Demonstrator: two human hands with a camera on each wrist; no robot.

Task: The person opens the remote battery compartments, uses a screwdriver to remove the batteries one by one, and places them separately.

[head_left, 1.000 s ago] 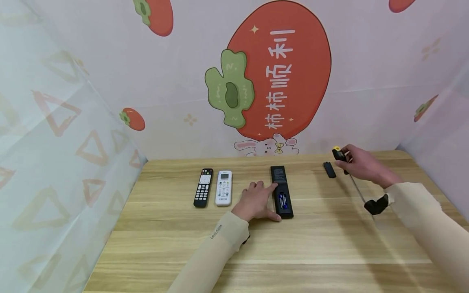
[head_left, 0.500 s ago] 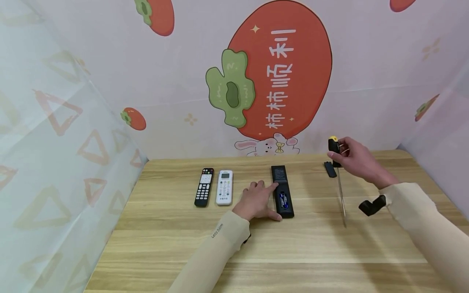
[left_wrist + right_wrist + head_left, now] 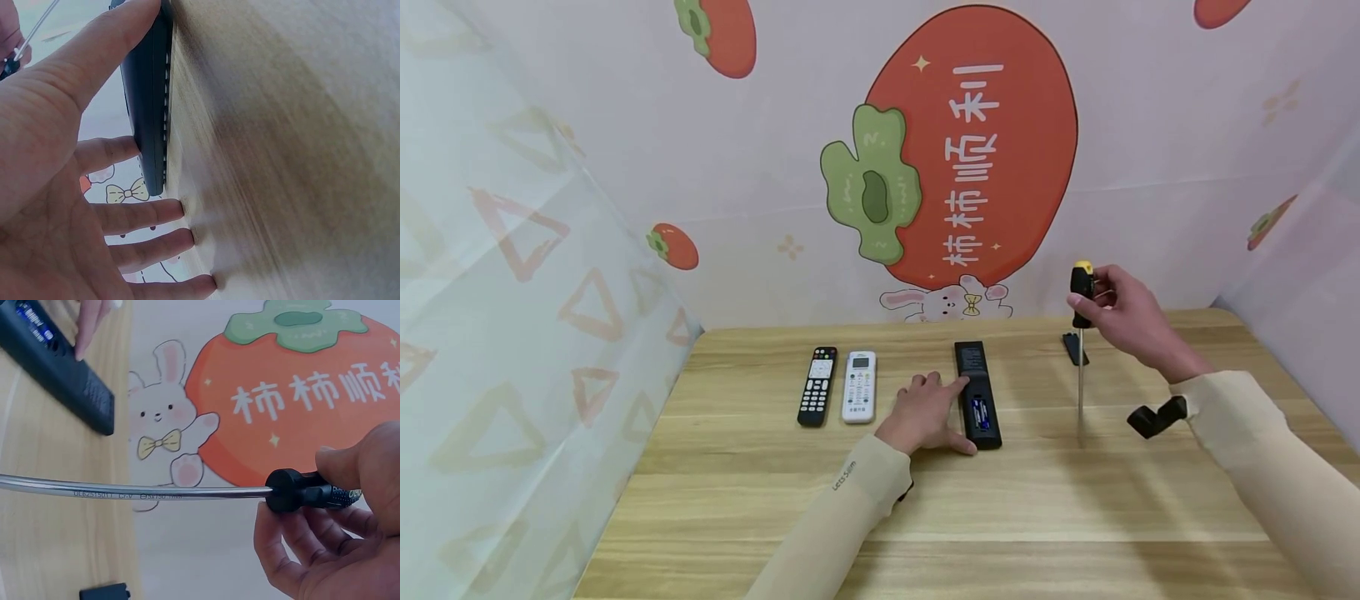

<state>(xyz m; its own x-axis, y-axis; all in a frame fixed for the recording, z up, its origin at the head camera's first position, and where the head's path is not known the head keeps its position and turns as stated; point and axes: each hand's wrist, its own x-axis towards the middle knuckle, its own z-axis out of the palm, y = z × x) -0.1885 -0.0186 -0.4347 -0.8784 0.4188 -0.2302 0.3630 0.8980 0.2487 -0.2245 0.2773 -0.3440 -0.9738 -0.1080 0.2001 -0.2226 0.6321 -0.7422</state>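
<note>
Looks like shiny metal on the screwdriver shaft point(image 3: 137, 490), mattish plastic on the open remote point(image 3: 978, 388), smooth wood tabletop point(image 3: 1037, 517).

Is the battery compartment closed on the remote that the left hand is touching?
No, in the head view blue batteries lie exposed in the back of the black remote.

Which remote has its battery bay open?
The rightmost black remote, touched by the left hand: it lies face down, batteries showing. The white remote and leftmost black remote lie buttons up.
</note>
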